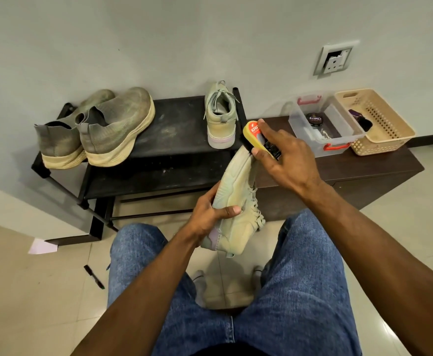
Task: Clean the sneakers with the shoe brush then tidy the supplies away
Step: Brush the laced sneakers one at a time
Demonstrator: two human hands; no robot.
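The left hand (210,214) is gripping a pale green lace-up sneaker (236,201) by its heel end, thumb curled across the sole, holding it tilted above the denim-clad knees. The right hand (284,155) is clasping a yellow-backed shoe brush (255,136), its bristles touching the sneaker's toe. The matching pale green sneaker (220,116) is standing on the black shoe rack (179,129) with a pair of grey knit sneakers (94,129). On the dark brown worktop (364,170) are sitting a clear plastic box (323,122) and, just beside it, a beige perforated basket (379,122).
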